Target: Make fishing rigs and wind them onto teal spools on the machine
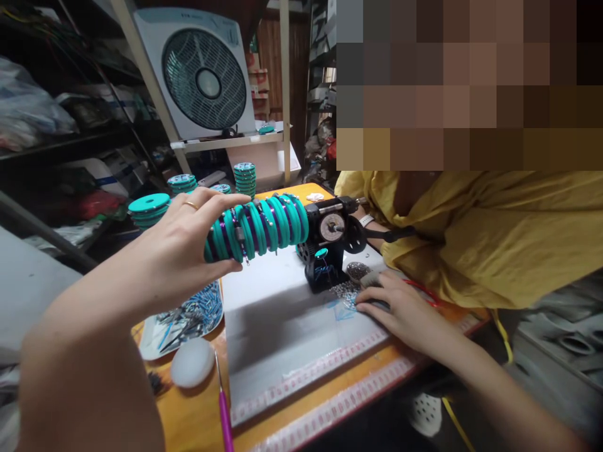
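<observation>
My left hand [188, 232] wraps round the near end of a row of teal spools [268, 226], thumb below and fingers above. Purple bands and small metallic pieces show between the teal rings. The far end of the row meets a black winding machine [325, 232] with a round dial and gears. Low over the white board [282, 339], my right hand [391, 307] has its fingers apart, their tips at a pile of small shiny beads [346, 292]. A grey object [373, 280] lies partly hidden by that hand. Beside it stands a small round dish [358, 271] of dark bits.
A tray [157, 351] of small blue and metal parts, a white round lump [193, 363] and a purple-handled hook tool [224, 414] lie left. Stacked teal spools [245, 181] stand behind, below a box fan [207, 81]. A person in yellow [471, 238] sits at right.
</observation>
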`<action>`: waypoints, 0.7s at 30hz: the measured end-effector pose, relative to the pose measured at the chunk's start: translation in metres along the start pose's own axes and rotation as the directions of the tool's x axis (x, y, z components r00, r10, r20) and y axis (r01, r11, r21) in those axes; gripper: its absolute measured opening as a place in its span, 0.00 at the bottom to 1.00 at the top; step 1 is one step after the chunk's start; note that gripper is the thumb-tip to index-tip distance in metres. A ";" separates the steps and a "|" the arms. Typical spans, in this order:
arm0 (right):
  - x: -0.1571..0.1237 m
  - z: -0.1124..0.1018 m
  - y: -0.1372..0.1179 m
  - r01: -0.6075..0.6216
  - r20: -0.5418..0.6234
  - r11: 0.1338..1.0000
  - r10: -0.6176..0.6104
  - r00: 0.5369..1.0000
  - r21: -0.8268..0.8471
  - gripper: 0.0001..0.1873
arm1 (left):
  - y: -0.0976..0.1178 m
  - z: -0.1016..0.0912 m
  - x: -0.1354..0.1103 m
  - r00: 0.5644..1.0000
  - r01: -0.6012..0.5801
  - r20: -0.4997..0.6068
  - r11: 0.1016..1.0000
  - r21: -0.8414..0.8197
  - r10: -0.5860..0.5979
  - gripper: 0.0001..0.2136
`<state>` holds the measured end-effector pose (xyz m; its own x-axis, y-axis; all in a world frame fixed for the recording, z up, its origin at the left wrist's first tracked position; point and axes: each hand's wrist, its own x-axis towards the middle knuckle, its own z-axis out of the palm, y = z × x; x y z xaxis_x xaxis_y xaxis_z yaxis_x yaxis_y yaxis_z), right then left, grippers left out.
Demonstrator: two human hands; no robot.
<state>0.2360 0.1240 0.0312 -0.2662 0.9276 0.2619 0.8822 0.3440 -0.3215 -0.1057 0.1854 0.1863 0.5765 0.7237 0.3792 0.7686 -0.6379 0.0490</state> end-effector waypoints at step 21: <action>0.042 -0.040 -0.082 0.339 -0.463 0.905 -0.192 0.865 0.258 0.03 | -0.020 -0.004 0.000 0.998 0.060 0.018 0.945 -0.320 -0.057 0.23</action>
<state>0.1682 0.1293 0.1047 -0.2200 0.6691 0.7099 0.6078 0.6632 -0.4367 -0.1227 0.1970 0.1891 0.5364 0.7637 0.3592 0.6724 -0.6440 0.3649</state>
